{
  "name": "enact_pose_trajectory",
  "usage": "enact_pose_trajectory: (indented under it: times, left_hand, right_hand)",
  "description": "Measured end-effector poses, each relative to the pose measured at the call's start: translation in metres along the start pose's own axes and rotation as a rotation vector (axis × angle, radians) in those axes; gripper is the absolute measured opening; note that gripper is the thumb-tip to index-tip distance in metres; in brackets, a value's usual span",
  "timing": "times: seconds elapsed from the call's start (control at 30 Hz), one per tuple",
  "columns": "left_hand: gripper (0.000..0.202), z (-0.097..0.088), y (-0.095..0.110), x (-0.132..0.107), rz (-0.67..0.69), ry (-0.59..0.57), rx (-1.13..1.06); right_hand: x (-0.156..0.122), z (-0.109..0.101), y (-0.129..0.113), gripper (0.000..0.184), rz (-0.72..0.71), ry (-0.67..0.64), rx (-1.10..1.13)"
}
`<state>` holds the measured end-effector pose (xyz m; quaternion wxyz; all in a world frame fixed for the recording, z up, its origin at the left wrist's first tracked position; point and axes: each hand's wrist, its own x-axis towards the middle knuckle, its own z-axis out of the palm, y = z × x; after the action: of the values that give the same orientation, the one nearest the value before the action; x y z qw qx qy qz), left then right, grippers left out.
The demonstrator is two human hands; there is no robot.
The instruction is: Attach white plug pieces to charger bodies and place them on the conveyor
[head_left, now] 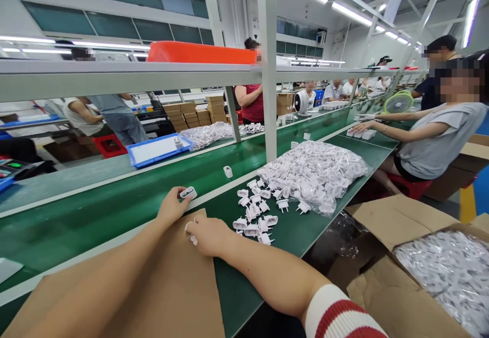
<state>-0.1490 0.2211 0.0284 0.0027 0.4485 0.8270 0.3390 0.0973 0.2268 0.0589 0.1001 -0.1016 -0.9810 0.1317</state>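
Note:
Closed around a white oval plug housing (188, 192), my left hand (172, 206) is at the edge of the green conveyor belt. The housing's open side faces up and shows dark parts inside. My right hand (209, 234) is over a sheet of brown cardboard (171, 282), its fingers closed on a small white piece (193, 239) that they mostly cover. To its right lies a loose heap of white two-pin plugs (254, 208) on the green table. One more white housing (228, 171) rests on the belt ahead of my hands.
A clear bag of white plugs (313, 170) lies beyond the heap, near a metal post (266, 73). At right stands an open carton (385, 221) of bagged white parts. A co-worker (443, 134) sits farther along. A blue tray (158, 150) is across the belt.

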Motion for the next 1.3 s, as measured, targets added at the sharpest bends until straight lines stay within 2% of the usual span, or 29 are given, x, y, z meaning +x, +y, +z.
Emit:
enact_pose_trajectory:
  times: [0.13, 0.23, 0.33, 0.43, 0.5, 0.6, 0.7, 0.77, 0.93, 1.0, 1.07, 1.2, 1.3]
  left_hand:
    - [0.059, -0.016, 0.005, -0.047, 0.004, -0.030, -0.086]
    - [0.066, -0.027, 0.003, -0.082, 0.004, -0.062, -0.229]
    - [0.071, -0.036, 0.003, -0.116, -0.029, -0.104, -0.350]
    - [0.074, -0.042, 0.007, -0.146, -0.059, -0.133, -0.374]
    - [0.075, -0.043, 0.011, -0.160, -0.084, -0.141, -0.350]
    - [0.077, -0.041, 0.015, -0.172, -0.120, -0.136, -0.392]
    - [0.082, -0.038, 0.018, -0.174, -0.149, -0.105, -0.535]
    - [0.078, -0.039, 0.020, -0.173, -0.149, -0.117, -0.587]
    - [0.060, -0.044, 0.014, -0.170, -0.103, -0.137, -0.647]
    - [0.056, -0.044, 0.011, -0.171, -0.080, -0.138, -0.638]
    - [0.053, -0.044, 0.008, -0.171, -0.041, -0.126, -0.629]
    - [0.045, -0.044, 0.005, -0.169, 0.034, -0.110, -0.599]
    - [0.043, -0.045, 0.005, -0.168, 0.051, -0.098, -0.582]
  right_hand:
    - [0.002, 0.001, 0.000, 0.021, 0.050, 0.049, 0.068]
    - [0.002, -0.003, -0.002, 0.029, 0.159, 0.098, 0.201]
    - [0.003, -0.009, -0.003, 0.026, 0.217, 0.162, 0.336]
    - [0.008, -0.011, -0.001, 0.017, 0.260, 0.214, 0.511]
    - [0.012, -0.009, 0.002, 0.020, 0.320, 0.199, 0.687]
    - [0.019, -0.003, 0.008, 0.032, 0.350, 0.157, 0.901]
    - [0.021, 0.002, 0.011, 0.027, 0.325, 0.213, 1.038]
    - [0.022, 0.001, 0.011, 0.030, 0.356, 0.226, 1.170]
    - [0.026, -0.005, 0.009, 0.047, 0.430, 0.084, 1.418]
    - [0.027, -0.003, 0.006, 0.048, 0.419, 0.072, 1.410]
    - [0.026, 0.001, 0.001, 0.045, 0.388, 0.117, 1.308]
    - [0.023, 0.006, -0.011, 0.031, 0.202, 0.289, 0.883]
    - [0.020, 0.005, -0.018, 0.027, 0.049, 0.348, 0.609]
